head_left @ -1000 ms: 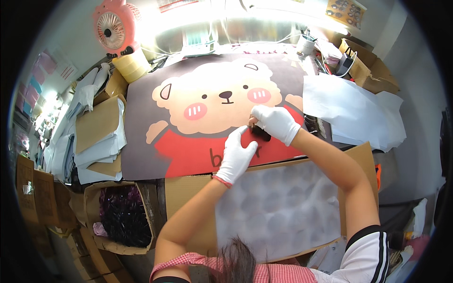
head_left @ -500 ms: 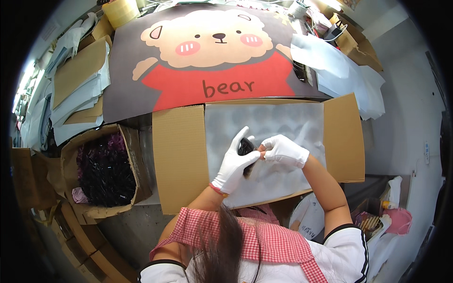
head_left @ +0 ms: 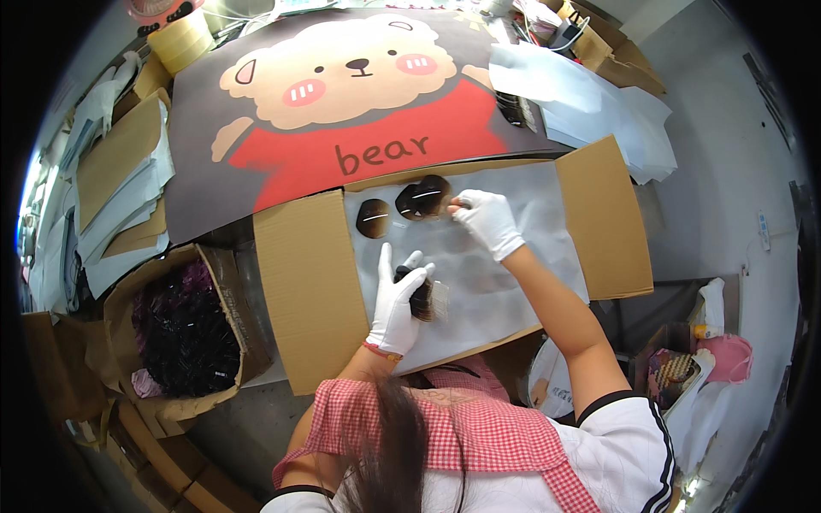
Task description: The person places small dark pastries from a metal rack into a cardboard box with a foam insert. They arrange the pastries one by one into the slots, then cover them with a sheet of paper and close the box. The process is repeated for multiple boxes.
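Observation:
An open cardboard box (head_left: 308, 282) lined with white sheet lies in front of me. Two dark round hair pieces in clear packets lie at its far edge, one on the left (head_left: 373, 218) and one on the right (head_left: 423, 197). My right hand (head_left: 487, 221), in a white glove, pinches the edge of the right packet. In the middle of the box my gloved left hand (head_left: 396, 301) grips a small stack of dark packets (head_left: 423, 297).
A bear-print mat (head_left: 359, 111) covers the table beyond the box. A carton of dark hair (head_left: 184, 329) stands at the left. Flat cardboard and white bags (head_left: 120, 171) pile further left. White plastic bags (head_left: 581, 94) lie at the upper right, a tape roll (head_left: 181, 38) at the top left.
My hands, together over the box half a second ago, have parted. The right hand has moved to the far edge with one dark packet. The left hand stays mid-box with the stack.

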Tool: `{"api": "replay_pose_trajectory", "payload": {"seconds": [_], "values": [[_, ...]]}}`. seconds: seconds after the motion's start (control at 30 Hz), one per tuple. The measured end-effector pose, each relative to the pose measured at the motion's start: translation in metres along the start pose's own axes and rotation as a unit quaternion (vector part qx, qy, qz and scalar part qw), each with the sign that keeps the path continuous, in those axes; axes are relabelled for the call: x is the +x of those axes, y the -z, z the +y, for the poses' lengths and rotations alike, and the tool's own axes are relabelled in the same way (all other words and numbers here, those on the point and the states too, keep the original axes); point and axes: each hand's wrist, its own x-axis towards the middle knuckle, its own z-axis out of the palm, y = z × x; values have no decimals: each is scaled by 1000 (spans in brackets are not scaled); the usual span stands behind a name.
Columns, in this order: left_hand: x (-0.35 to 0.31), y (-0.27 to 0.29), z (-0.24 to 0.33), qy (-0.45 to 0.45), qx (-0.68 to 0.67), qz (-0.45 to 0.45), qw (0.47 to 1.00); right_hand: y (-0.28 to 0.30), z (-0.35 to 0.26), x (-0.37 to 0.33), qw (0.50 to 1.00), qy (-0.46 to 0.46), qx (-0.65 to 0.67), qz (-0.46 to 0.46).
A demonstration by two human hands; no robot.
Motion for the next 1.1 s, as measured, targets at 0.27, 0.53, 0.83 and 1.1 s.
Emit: {"api": "replay_pose_trajectory", "payload": {"seconds": [0.27, 0.53, 0.83, 1.1], "values": [[14, -21, 6, 70, -85, -53, 993, 50, 85, -25, 984, -144, 29, 99], [65, -49, 2, 66, -49, -54, 995, 90, 144, -33, 966, -181, -87, 162], [56, -59, -21, -2, 25, -22, 999, 53, 20, -77, 951, -130, 235, -150], [-19, -22, 1, 25, 111, -48, 992, 50, -38, -79, 920, -85, 162, -346]]}}
